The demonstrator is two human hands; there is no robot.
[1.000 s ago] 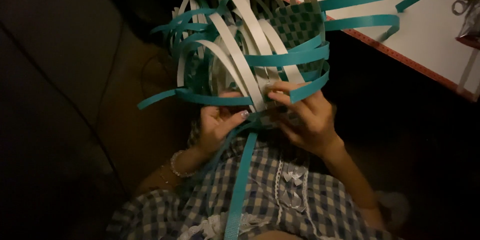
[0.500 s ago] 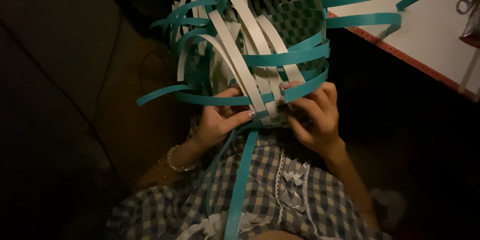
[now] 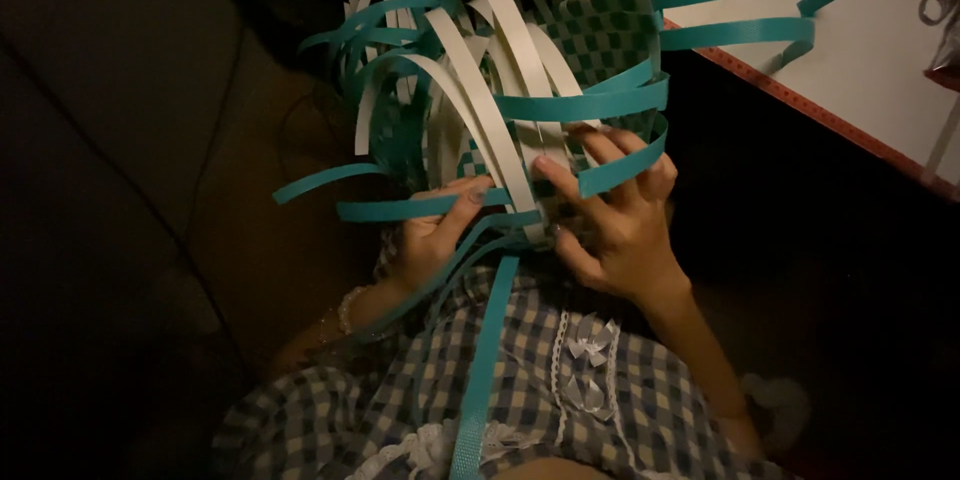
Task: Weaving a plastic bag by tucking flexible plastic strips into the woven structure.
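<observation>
Hands both on half-woven basket [image 3: 560,90] held over lap. Left hand [image 3: 435,230] pinches a teal strip [image 3: 420,208] w/ thumb, right hand [image 3: 620,215] presses a white strip [image 3: 520,155] flat. Looks mid-weave on the wall; next prob needs tucking teal under white w/o losing tension.

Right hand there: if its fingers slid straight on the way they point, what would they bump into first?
The right hand points up and left, so it would likely meet the white strips of the half-woven basket first; depth is hard to judge.

Left grip [image 3: 432,230], right grip [image 3: 615,215] half-curled.
</observation>
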